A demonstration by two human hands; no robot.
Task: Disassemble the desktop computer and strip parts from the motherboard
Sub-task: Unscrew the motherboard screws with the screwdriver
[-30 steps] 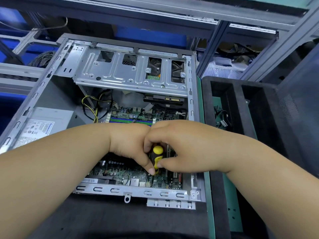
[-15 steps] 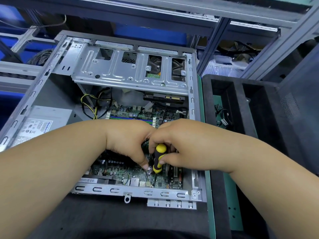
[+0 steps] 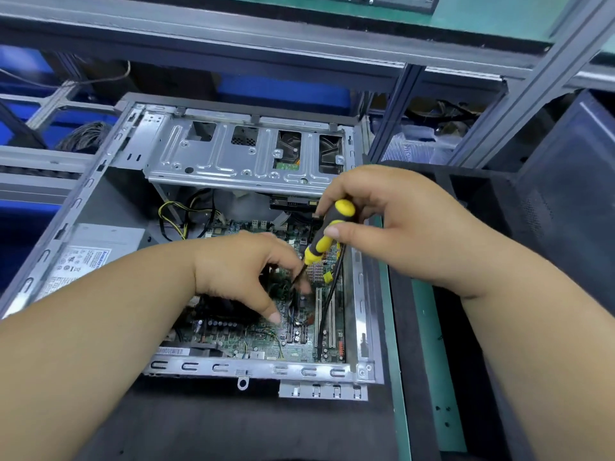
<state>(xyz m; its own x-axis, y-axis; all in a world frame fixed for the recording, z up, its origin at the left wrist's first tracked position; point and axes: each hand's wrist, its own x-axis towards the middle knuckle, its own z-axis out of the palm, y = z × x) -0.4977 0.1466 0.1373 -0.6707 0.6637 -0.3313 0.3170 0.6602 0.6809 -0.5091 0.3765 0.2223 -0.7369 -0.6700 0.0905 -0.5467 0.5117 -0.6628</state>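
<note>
case: open computer case (image 3: 100, 181) lies on its side on a dark mat (image 3: 233, 424), opening facing up
motherboard: green motherboard (image 3: 253, 337) sits in the case floor, near-right part of the case, still in place
right hand: right hand (image 3: 392, 224) is raised above the right side of the board, fingers and thumb wrapped round the handle of a screwdriver (image 3: 327, 234)
screwdriver: black and yellow handle, tilted, shaft pointing down-left toward the left hand's fingertips; tip is blurred, can't tell what it touches
left hand: left hand (image 3: 246, 274) is low over the middle of the board, fingers curled down near the screwdriver tip; blurred there, can't tell if it pinches anything
drive cage: silver drive cage (image 3: 243, 161) spans the far end of the case
power supply: grey power supply (image 3: 90, 254) with a label, left side, partly behind the left forearm
cables: yellow and black cables (image 3: 179, 217) loop between cage and board
tray: black tray (image 3: 466, 207) stands just right of the case
</note>
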